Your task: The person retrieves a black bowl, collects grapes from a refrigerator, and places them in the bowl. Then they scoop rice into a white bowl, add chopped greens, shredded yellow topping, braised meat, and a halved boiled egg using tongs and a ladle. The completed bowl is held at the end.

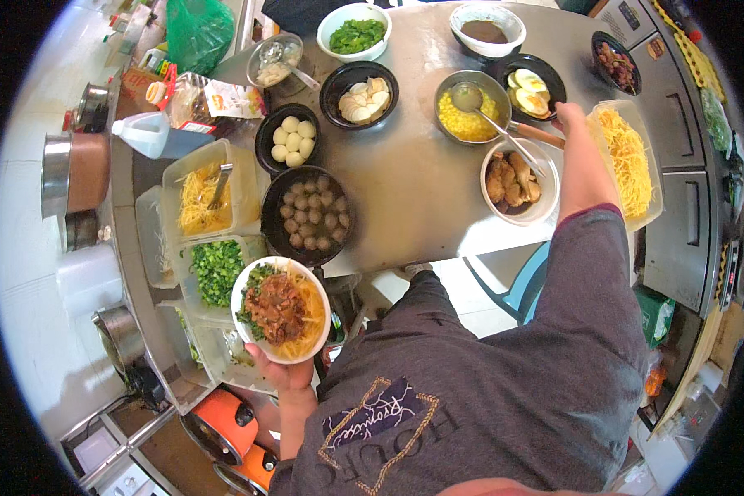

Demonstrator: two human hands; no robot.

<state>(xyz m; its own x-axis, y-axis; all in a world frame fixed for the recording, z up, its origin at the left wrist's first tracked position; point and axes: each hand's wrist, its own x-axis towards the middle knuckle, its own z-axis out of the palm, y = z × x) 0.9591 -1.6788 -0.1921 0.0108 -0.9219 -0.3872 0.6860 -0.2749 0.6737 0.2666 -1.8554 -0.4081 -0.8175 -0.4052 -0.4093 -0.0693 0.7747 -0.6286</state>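
Note:
A white bowl (326,289) of yellow noodles, topped with brown chopped meat (274,306) and greens, rests in my left hand (288,372), whose fingers hold it from below. Stretched out to the far right, my right hand (565,120) has its fingers curled in at the rim of a black bowl of halved eggs (531,80). What those fingers grip, if anything, is too small to make out. Just beside that hand runs the wooden handle (537,134) of a saucepan of corn (463,124) with a ladle (466,97) in it.
Chicken pieces (511,180) fill a white bowl near my right forearm; a tub of noodles (627,157) stands beyond it. Meatballs (314,212), pale balls (293,140), sliced white food (364,102) and greens (357,35) sit in bowls. Chopped scallions (217,271) and noodles (202,198) fill tubs at left.

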